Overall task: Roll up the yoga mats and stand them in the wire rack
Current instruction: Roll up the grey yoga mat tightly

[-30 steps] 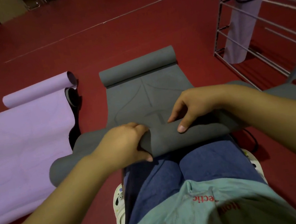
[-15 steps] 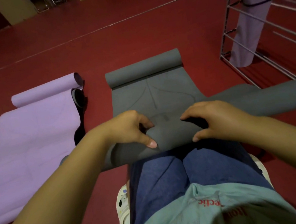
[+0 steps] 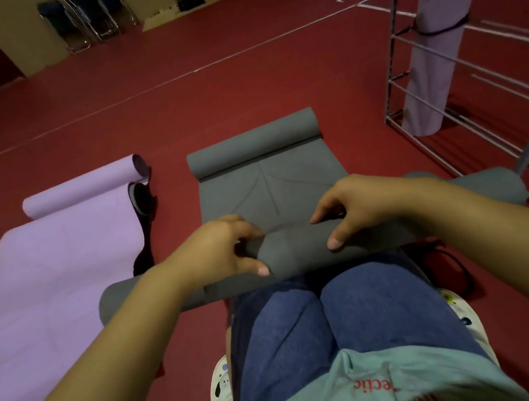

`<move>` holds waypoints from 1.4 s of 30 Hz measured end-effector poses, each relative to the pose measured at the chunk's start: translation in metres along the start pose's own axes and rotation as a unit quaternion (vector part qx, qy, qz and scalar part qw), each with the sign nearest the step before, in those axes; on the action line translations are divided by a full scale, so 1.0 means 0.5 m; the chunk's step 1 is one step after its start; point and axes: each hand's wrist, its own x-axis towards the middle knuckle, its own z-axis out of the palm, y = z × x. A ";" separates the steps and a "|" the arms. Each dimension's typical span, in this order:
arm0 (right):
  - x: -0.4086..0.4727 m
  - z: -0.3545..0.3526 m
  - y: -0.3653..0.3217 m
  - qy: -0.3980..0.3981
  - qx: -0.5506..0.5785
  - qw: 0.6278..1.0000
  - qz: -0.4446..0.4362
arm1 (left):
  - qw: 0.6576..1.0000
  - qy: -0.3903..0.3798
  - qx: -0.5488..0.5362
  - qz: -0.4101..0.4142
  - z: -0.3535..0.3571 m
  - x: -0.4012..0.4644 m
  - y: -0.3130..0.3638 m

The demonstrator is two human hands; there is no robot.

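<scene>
A grey yoga mat (image 3: 267, 182) lies on the red floor in front of my knees, its far end curled into a small roll. The near end forms a thick roll (image 3: 298, 250) across my lap. My left hand (image 3: 222, 252) grips that roll left of centre, thumb on the near side. My right hand (image 3: 357, 206) grips it right of centre, fingers curled over the top. A lilac mat (image 3: 52, 268) lies mostly flat to the left. The wire rack (image 3: 417, 79) stands at the right with a rolled lilac mat (image 3: 437, 34) upright inside, bound by a black strap.
A black strap (image 3: 144, 226) lies between the lilac and grey mats. Another black strap (image 3: 453, 264) lies on the floor by my right knee. Folded chairs (image 3: 88, 16) lean against the far wall. White lines cross the red floor.
Both hands have shifted along the roll and now sit closer together near its centre. The roll has advanced a little up the grey mat.
</scene>
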 end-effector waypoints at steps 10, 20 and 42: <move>0.018 -0.034 -0.015 -0.043 -0.012 0.999 0.019 | 0.996 -0.008 0.085 -0.014 0.012 0.014 0.007; -0.039 0.051 -0.009 0.148 -0.159 0.974 -0.064 | 0.994 -0.086 -0.045 -0.047 -0.009 0.060 -0.021; 0.031 0.009 -0.003 0.089 -0.184 0.978 -0.032 | 0.981 0.016 0.190 -0.041 0.029 0.049 -0.007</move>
